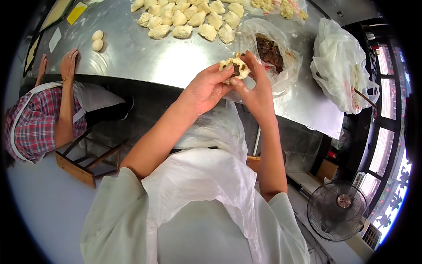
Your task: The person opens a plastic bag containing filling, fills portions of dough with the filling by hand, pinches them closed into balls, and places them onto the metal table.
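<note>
Dough piece (242,68), one: pale, torn-looking, dark filling (236,70) exposed; held above the desk (145,61), near its front edge.

Left hand (205,87): fingers pinching the dough's near side, thumb on top by the filling.
Right hand (256,88): fingers curved round the opposite side, pressing in; contact of the hidden fingertips cannot be told.

Plastic bag (293,70), one, open, dark filling inside; just beyond the right hand.
Dough lumps (179,18), many, on the desk, beyond the hands.

Handling, as judged: cup from below; tuck filling inward with light thumbs; turn a little between presses; keep rims free of filling; avoid stretching thin spots.
</note>
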The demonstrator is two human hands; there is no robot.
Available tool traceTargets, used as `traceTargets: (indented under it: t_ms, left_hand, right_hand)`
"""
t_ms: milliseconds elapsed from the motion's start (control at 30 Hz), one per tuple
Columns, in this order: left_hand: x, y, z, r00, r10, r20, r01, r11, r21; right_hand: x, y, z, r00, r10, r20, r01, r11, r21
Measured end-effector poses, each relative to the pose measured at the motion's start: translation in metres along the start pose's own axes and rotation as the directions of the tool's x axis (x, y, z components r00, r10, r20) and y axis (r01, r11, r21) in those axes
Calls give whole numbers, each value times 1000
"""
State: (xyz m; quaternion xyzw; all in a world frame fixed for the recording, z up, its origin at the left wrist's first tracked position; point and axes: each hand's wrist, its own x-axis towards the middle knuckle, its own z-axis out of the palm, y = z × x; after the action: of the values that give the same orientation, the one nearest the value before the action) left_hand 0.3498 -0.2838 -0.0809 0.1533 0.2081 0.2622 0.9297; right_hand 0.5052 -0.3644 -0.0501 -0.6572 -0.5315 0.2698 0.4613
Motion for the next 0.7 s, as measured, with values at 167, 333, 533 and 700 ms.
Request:
traceTargets:
  t_ms: [167,333,533,700]
  left_hand:
    - [-5,5,5,991,107,-80,-98,989,109]
    - [-6,1,10,986,152,-65,-134,965,225]
    - [-11,-7,16,976,219,-6,-201,906,371]
    - [-12,-5,17,974,223,39,-213,839,500]
  right_hand:
    - [-1,-2,2,963,155,-220,-81,947,310]
    - [-3,-7,2,980,184,-82,-131,892,432]
    - [2,-2,11,973,185,-138,-137,944,301]
    - [6,-4,12,955,215,-203,-175,965,198]
